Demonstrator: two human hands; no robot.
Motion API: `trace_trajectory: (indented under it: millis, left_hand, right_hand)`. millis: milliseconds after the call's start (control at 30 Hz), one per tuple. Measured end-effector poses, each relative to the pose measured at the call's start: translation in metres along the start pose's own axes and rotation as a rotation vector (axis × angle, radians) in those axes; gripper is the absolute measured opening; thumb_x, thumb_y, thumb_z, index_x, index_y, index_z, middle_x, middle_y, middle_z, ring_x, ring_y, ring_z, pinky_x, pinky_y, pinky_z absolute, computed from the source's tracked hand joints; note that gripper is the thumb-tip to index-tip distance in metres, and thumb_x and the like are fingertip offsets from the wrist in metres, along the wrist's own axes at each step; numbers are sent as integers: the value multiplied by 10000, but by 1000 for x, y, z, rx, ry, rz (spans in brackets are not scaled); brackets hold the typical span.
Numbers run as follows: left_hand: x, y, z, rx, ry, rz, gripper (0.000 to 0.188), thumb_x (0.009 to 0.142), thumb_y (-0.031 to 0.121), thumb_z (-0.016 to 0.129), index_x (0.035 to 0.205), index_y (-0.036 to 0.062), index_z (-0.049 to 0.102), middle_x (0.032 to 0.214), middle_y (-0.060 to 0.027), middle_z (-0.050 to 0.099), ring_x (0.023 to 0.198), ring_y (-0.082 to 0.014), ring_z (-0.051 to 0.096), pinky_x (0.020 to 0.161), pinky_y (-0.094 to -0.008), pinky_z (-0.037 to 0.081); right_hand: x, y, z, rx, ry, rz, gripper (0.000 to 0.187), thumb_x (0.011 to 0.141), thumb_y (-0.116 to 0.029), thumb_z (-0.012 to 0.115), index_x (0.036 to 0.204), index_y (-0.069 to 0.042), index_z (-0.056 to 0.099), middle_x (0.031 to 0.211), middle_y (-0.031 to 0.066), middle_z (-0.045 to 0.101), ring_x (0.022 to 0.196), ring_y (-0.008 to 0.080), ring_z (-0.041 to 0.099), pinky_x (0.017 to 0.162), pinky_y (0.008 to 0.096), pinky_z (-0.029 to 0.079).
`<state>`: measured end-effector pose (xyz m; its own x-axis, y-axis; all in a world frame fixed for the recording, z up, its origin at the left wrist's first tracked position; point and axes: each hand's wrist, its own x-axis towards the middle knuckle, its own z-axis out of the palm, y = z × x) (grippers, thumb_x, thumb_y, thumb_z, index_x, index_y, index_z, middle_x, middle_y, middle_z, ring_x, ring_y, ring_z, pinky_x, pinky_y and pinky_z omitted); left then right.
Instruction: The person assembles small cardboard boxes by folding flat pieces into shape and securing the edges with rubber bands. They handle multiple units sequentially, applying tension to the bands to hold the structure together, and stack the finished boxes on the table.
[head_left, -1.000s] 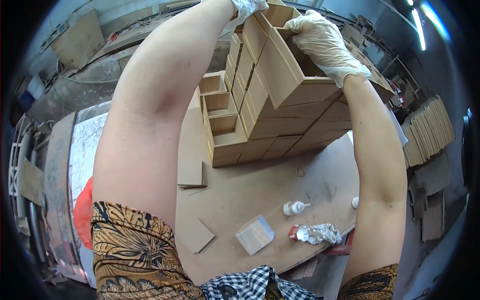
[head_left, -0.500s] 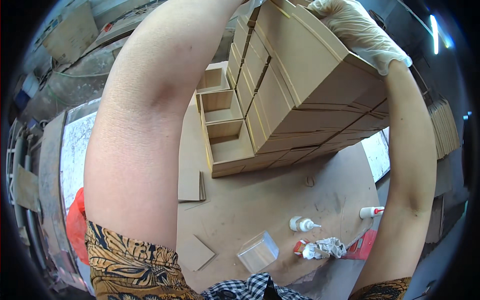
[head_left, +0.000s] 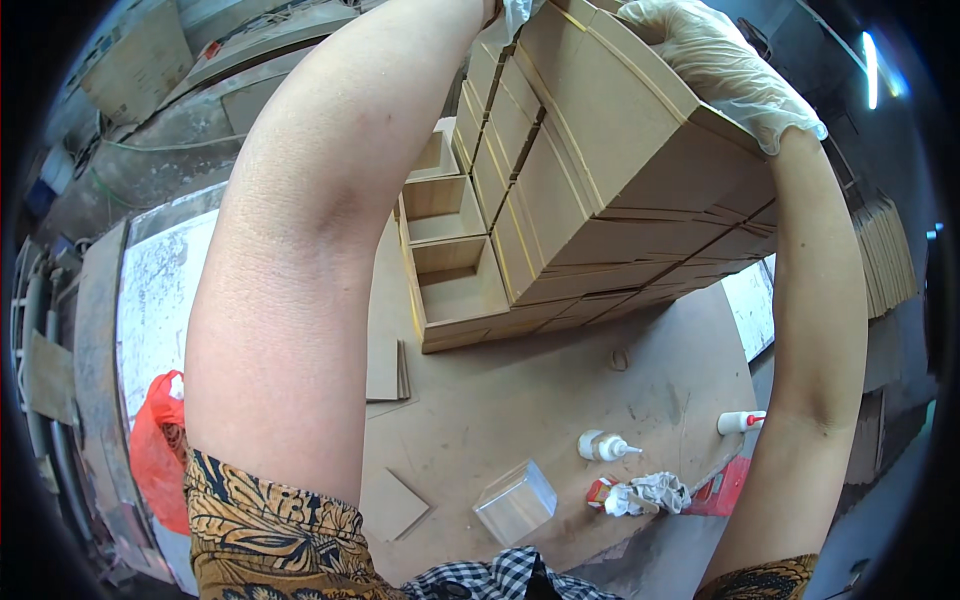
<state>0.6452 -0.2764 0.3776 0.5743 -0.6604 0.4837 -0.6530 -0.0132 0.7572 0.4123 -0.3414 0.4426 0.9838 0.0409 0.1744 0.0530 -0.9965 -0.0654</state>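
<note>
A tall stack of thin wooden boxes (head_left: 590,130) stands at the upper middle, its sides lined with yellowish strips. My right hand (head_left: 690,55), in a pale translucent glove, curls over the upper right edge of the topmost box; some of its fingers are hidden behind that edge. At the top border, only a scrap of glove shows of my left hand (head_left: 516,14), close to the stack's far upper corner, and its fingers are out of sight. Several open-topped wooden boxes (head_left: 460,290) adjoin the stack's left side.
On the brown tabletop (head_left: 520,400) are flat wooden pieces (head_left: 393,505), a clear plastic box (head_left: 515,502), a white glue bottle (head_left: 605,447), a crumpled cloth (head_left: 650,494) and a second white bottle with a red tip (head_left: 738,423). A red plastic bag (head_left: 158,450) lies at the left.
My left forearm has shifted slightly to the right, uncovering more of the red bag. My right hand stays at the upper edge of the stack.
</note>
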Motion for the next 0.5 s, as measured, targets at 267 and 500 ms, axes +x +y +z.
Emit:
trace_trajectory:
  millis: [267, 500]
  left_hand:
    - [-12, 3, 19, -546, 159, 34, 534, 940, 464, 631, 1338, 109, 612, 1364, -111, 593, 1238, -218, 525, 1049, -396, 401]
    - [-33, 15, 35, -771, 335, 7, 518, 962, 462, 598, 1353, 122, 581, 1406, -120, 554, 1297, -227, 494, 1093, -418, 363]
  right_hand:
    - [9, 23, 9, -118, 46, -90, 286, 799, -196, 780, 1044, -53, 737, 945, 154, 747, 847, 258, 686, 776, 381, 511]
    - [-11, -4, -4, 198, -76, -98, 411, 810, -149, 776, 1206, -64, 707, 1061, 103, 756, 879, 179, 667, 819, 332, 516]
